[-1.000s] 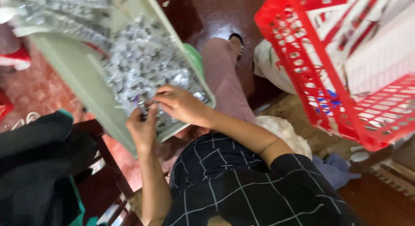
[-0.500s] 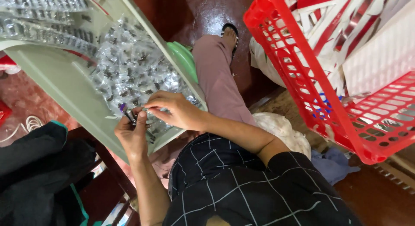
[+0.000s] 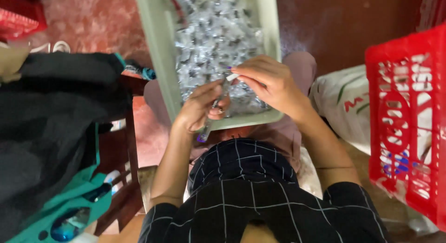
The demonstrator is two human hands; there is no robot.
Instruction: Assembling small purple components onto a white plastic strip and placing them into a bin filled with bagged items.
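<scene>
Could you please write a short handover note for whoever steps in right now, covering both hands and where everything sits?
Left hand: closed on a thin pen-like tool, its purple end below the palm.
Right hand: pinching a small white piece against the tool's upper end.
Pale green tray rests on the lap, full of small clear-wrapped pieces.
Red crate stands to the right, dark clothing on the left.
Done and left: cannot tell; the wrapped pieces look alike from here.

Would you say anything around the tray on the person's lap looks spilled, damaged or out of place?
Nothing stands out. The pale green tray rests on the lap with the clear-wrapped pieces all inside it. The left hand and right hand hold a thin pen-like item over it.
</scene>
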